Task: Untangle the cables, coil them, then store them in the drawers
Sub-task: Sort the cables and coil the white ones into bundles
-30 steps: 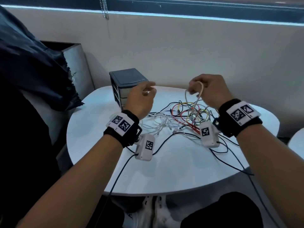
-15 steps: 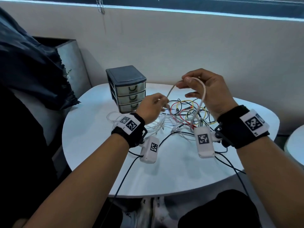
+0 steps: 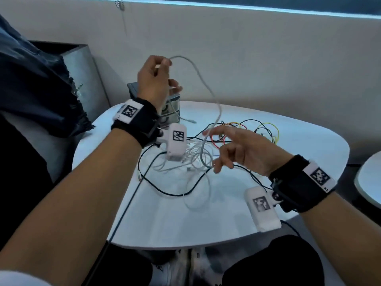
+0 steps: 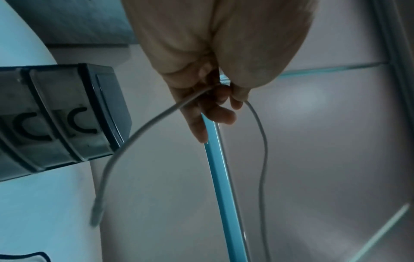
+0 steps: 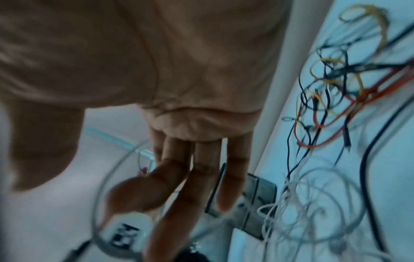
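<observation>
1. Our left hand (image 3: 153, 83) is raised above the bench's (image 3: 165, 213) far left edge, its grip pinched on the grey cable (image 3: 208, 87) between thumb and fingertips.
2. From the pinch, the cable arcs right and drops into the white cable tangle (image 3: 191, 157) mid-bench. Its short end (image 4: 96, 214) hangs loose in front of the drawer unit (image 4: 67, 113).
3. Our right hand (image 3: 245, 149) hovers above the pile, grip wide, fingers (image 5: 199, 177) spread and holding nothing.
4. Red, yellow and black wires (image 3: 247, 131) lie tangled toward the far edge, just behind the right hand.
5. Drawer unit sits at the far left edge; the drawers we can see are closed.
</observation>
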Demonstrator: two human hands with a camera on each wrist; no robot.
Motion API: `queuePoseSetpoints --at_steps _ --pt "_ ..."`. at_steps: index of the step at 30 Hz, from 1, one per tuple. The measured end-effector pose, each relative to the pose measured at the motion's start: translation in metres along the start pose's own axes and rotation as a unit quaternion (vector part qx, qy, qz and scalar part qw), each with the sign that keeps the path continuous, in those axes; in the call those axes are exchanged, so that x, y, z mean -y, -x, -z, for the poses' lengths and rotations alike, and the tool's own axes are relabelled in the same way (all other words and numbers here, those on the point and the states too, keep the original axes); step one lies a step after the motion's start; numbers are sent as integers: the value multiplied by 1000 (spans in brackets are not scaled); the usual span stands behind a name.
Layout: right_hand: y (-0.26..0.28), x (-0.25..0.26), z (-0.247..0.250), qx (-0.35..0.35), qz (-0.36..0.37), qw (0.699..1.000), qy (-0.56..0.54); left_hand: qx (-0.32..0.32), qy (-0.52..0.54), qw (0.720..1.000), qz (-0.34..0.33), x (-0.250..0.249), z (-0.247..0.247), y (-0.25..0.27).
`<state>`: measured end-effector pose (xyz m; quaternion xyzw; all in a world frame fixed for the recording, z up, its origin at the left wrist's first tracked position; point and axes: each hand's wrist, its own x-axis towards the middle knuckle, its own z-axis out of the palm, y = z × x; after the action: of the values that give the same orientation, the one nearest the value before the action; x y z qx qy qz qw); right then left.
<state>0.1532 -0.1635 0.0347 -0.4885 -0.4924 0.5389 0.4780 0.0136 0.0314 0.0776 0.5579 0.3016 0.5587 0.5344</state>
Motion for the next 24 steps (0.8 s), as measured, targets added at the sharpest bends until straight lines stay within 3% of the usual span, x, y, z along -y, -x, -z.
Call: queuePoseSetpoints --at_steps 3,7,9,10,12,14,16,18,21,24 --pt "-9 -5 -4 -27 -17 991 127 -11 47 999 21 -6 7 -4" --pt "-28 -14 -25 39 -67 962 262 -1 72 997 29 -9 0 7" --pt "-36 -19 -25 34 -87 940 329 -8 46 999 24 -13 7 7" --pt "-39 -21 -16 0 -96 936 339 -16 18 1000 16 -15 16 4" --pt "-44 -17 10 -116 -119 953 255 -33 -37 999 -6 -17 40 -5" --pt "-45 -2 48 -251 -76 945 197 -42 -95 994 -32 -17 67 -13" --pt "-45 20 83 -348 -25 891 291 -45 -157 986 -40 -13 91 -16" --pt "-42 45 105 -398 22 835 381 -52 -207 977 -28 -6 109 -14" --pt "-39 77 120 -427 90 783 443 -40 -256 966 10 4 120 -5" --pt "-34 92 127 -447 115 739 490 -17 -318 947 38 12 120 9"
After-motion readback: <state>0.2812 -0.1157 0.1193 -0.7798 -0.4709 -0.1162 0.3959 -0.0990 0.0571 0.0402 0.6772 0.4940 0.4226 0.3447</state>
